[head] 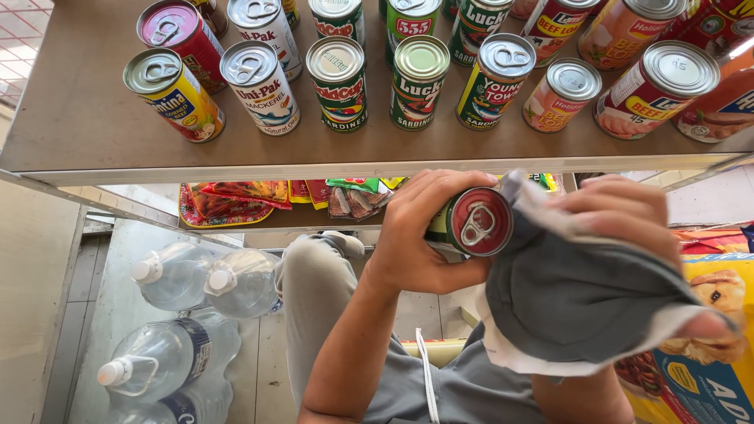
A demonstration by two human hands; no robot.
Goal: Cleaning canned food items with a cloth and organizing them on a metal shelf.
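My left hand (416, 235) grips a tin can with a red pull-tab lid (479, 221), held on its side just below the shelf edge. My right hand (628, 216) is wrapped in a grey cloth (573, 298) with a white underside, and the cloth presses against the can's right side and lid rim. The can's body is mostly hidden by my left fingers.
A brown shelf (78, 110) above holds several upright cans in rows, among them a yellow-labelled can (174, 94) and a green sardine can (338, 82). Snack packets (236, 196) lie on a lower shelf. Large water bottles (173, 345) lie on the floor at left. A yellow pet-food bag (711, 369) stands at right.
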